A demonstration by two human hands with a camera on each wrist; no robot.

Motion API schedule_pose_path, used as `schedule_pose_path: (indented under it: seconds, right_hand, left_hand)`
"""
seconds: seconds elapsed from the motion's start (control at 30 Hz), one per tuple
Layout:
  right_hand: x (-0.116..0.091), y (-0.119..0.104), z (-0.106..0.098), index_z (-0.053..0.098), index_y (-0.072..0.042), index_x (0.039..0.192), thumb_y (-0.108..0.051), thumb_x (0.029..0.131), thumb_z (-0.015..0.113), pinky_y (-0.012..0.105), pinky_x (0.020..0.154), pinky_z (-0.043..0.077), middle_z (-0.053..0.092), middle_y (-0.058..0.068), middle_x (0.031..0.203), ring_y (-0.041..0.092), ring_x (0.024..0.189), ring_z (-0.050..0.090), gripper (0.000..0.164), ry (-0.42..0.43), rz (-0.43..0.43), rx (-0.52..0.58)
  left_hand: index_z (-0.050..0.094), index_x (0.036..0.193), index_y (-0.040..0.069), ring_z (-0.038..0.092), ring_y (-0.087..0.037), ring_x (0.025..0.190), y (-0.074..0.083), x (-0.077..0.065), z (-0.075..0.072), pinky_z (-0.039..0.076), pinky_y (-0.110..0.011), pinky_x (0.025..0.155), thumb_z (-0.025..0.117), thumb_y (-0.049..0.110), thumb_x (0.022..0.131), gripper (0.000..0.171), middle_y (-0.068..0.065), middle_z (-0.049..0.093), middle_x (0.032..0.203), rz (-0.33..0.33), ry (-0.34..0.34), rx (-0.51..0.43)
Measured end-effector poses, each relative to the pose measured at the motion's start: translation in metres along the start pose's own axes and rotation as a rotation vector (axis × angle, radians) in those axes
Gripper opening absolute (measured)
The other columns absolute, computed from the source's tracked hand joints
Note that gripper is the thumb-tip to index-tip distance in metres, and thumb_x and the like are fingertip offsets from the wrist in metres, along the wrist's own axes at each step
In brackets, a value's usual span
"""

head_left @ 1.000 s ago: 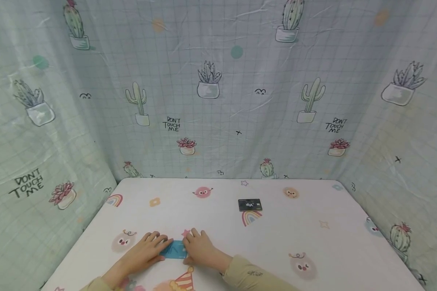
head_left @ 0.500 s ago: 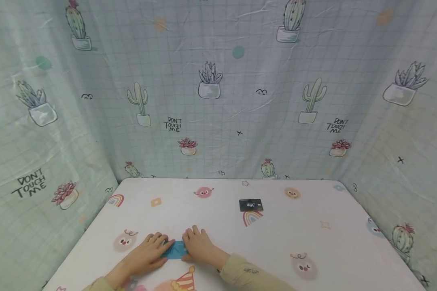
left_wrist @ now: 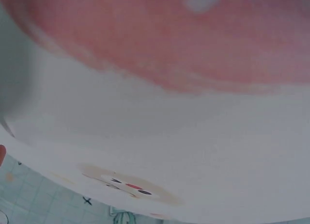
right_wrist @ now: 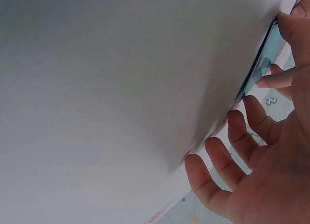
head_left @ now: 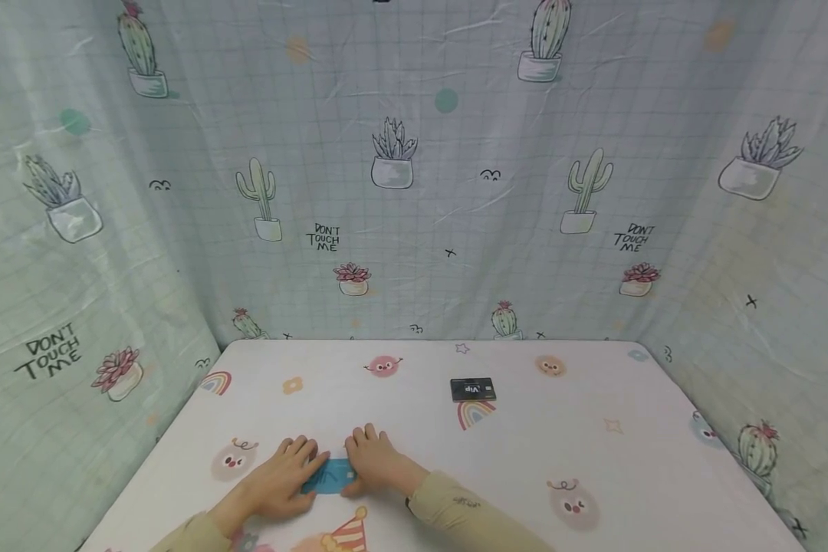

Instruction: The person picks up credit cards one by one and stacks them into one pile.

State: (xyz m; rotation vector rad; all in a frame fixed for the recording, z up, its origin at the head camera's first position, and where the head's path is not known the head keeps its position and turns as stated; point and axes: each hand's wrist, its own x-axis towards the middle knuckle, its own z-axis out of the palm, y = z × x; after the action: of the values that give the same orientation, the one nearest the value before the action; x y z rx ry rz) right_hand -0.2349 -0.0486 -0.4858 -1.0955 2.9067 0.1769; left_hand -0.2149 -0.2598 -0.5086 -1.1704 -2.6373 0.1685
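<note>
A blue card [head_left: 327,477] with a small pale chip mark lies between both hands near the front of the table. Its left end is pinched by my left hand [head_left: 279,479], index finger at the far edge and thumb at the near one. My right hand [head_left: 376,464] grips the right end the same way. In the right wrist view, the thumb and index finger of the right hand [right_wrist: 271,156] hold the card [right_wrist: 271,44], seen nearly edge-on with a dark rim. Only a fingertip [left_wrist: 1,153] shows in the left wrist view.
A black card [head_left: 473,389] with "Vip" print lies farther back, right of centre, beside a printed rainbow. The white table [head_left: 510,452] carries cartoon prints. A cactus-patterned curtain [head_left: 435,207] surrounds its back and sides.
My right thumb has shifted slightly left along the card's near edge, and more of the chip mark shows. The left hand stays almost still; the black card has not moved.
</note>
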Motion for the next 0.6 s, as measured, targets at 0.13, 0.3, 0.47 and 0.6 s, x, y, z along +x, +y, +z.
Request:
schedule_pose_path:
  seconds: [0.13,0.3,0.47,0.6]
  right_hand:
    - [0.0013,0.0007,0.0017,0.046,-0.014,0.109,-0.065,0.069,0.058,0.023,0.065,0.036,0.042,-0.003,0.092,0.011,0.085,0.037,0.066,0.005,0.006,0.009]
    - [0.0031,0.0019,0.0045,0.044,-0.015,0.110,-0.063,0.069,0.061,0.024,0.066,0.037,0.047,-0.005,0.094,0.011,0.084,0.038,0.065,0.015,0.004,0.055]
    - [0.0039,0.0026,0.0069,0.045,-0.017,0.107,-0.058,0.069,0.064,0.026,0.068,0.039,0.053,-0.007,0.094,0.011,0.083,0.039,0.059,0.046,-0.010,0.104]
    - [0.0023,0.0020,0.0059,0.047,-0.020,0.105,-0.056,0.069,0.065,0.029,0.071,0.042,0.053,-0.008,0.096,0.011,0.083,0.038,0.054,0.060,-0.027,0.134]
  left_hand:
    - [0.050,0.124,0.008,0.046,-0.027,0.107,-0.0013,-0.0004,0.0011,0.038,-0.048,0.087,0.055,0.043,0.080,0.056,-0.010,0.052,0.114,-0.006,-0.018,-0.011]
    - [0.051,0.123,0.008,0.044,-0.023,0.104,-0.0022,-0.0003,0.0026,0.038,-0.047,0.087,0.056,0.044,0.079,0.057,-0.007,0.050,0.114,0.019,0.015,0.025]
    - [0.054,0.119,0.008,0.044,-0.018,0.097,-0.0039,0.0008,0.0035,0.038,-0.046,0.084,0.058,0.045,0.077,0.056,-0.003,0.051,0.105,0.071,0.083,0.103]
    - [0.057,0.115,0.008,0.045,-0.019,0.093,-0.0050,0.0012,0.0031,0.040,-0.047,0.082,0.056,0.048,0.078,0.055,-0.003,0.053,0.100,0.114,0.131,0.165]
